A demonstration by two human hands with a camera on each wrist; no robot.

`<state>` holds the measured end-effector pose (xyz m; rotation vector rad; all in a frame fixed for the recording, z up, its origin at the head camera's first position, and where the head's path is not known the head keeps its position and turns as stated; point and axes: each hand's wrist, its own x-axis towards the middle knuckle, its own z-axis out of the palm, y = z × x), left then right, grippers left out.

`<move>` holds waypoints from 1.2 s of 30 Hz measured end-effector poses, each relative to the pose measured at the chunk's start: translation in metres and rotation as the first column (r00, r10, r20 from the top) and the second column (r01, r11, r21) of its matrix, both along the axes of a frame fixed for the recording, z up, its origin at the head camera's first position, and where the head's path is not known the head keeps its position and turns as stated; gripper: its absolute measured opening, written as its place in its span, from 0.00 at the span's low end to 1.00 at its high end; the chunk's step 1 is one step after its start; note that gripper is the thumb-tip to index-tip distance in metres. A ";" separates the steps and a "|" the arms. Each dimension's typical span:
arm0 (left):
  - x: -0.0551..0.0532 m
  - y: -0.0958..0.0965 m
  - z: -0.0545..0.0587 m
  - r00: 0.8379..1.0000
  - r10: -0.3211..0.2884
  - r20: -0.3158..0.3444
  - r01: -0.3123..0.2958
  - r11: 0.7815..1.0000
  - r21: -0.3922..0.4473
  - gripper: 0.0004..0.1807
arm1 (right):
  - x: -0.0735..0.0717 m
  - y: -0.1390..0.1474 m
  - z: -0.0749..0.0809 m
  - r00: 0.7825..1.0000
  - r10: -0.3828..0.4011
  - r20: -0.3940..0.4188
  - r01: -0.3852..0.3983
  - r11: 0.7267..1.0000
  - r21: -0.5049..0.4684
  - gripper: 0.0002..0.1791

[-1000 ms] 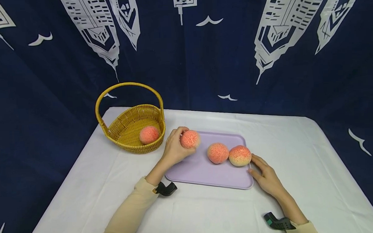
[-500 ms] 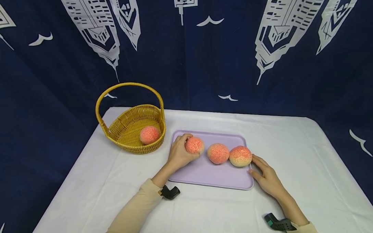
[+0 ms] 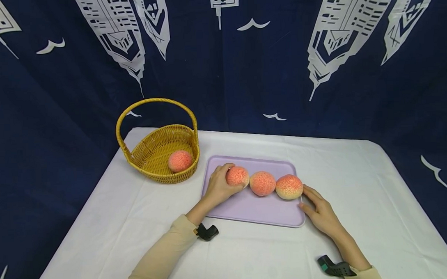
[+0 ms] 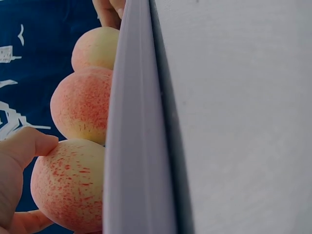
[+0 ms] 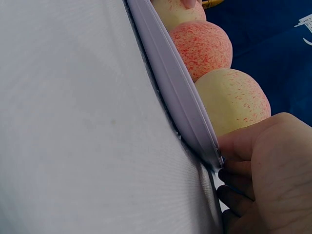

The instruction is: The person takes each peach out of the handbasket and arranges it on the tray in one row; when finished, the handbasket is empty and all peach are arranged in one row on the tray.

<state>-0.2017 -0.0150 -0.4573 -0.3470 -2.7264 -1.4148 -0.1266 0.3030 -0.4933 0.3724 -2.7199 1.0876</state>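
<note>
My left hand grips a peach, mottled red and pale yellow, over the left half of the lilac tray. In the left wrist view the thumb and fingers curve around this peach. To its right are the middle peach and the right peach, close together in a row. My right hand rests at the tray's right edge, thumb at the rim and fingers extended outside it, close beside the right peach. The right wrist view has that hand right at the tray corner.
A yellow wicker basket with a tall arched handle stands at the back left of the white-covered table. One peach lies in it. Behind the table hangs a navy curtain with white printed buildings and birds.
My left hand has moved right and slightly toward me with its peach, up beside the middle peach. My right hand and the other peaches have stayed in place.
</note>
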 end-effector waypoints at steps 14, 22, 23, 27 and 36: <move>0.002 -0.001 0.008 0.999 0.004 0.042 0.000 0.995 -0.098 0.46 | 0.001 0.000 0.001 1.000 -0.009 0.022 0.008 1.000 0.011 0.29; 0.001 -0.031 0.047 0.987 0.038 -0.157 -0.050 0.996 -0.072 0.42 | 0.000 0.000 0.000 1.000 -0.005 0.022 0.005 1.000 0.007 0.29; 0.000 -0.038 0.053 0.982 0.055 -0.180 -0.065 0.996 -0.054 0.41 | 0.000 0.000 0.000 1.000 -0.003 0.020 0.002 1.000 0.006 0.29; -0.008 -0.073 0.071 0.967 0.124 -0.223 -0.125 0.992 0.009 0.39 | 0.000 0.000 0.001 1.000 -0.005 0.021 0.005 1.000 0.007 0.29; -0.029 -0.147 0.068 0.973 0.206 -0.104 -0.207 0.978 -0.005 0.43 | 0.000 -0.001 0.002 1.000 -0.002 0.016 0.002 1.000 0.003 0.29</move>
